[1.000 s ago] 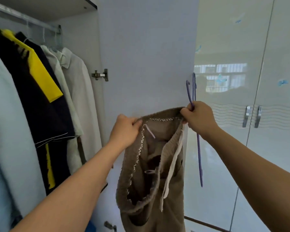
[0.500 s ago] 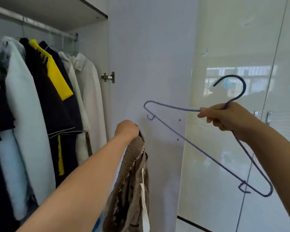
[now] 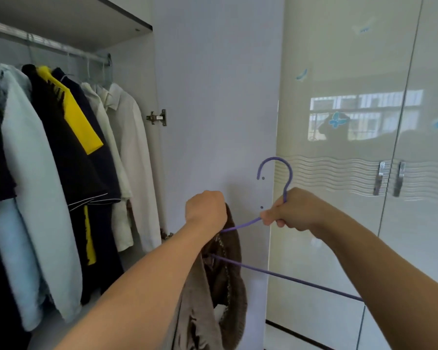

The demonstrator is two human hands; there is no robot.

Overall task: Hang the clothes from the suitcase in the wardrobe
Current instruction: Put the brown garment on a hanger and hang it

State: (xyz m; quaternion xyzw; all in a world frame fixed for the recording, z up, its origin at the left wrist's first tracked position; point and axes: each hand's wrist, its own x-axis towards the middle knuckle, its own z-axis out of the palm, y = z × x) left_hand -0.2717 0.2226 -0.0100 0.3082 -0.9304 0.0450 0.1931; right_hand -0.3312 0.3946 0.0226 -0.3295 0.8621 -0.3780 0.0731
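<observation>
Clothes [image 3: 61, 173] hang close together on the rail [image 3: 48, 44] inside the wardrobe [image 3: 137, 72], left of the open door [image 3: 218, 97]. A metal hinge [image 3: 158, 117] sits on the door's edge. In front of the door, the left hand [image 3: 205, 210] is curled tight around the top of the brown clothes [image 3: 223, 286], which hang down below it. The right hand [image 3: 293, 210] grips the purple hanger [image 3: 283, 178] just under its hook. One end of the hanger pokes into the brown clothes. Right of the door are shiny shut doors [image 3: 339, 223] with silver handles [image 3: 390, 178].
</observation>
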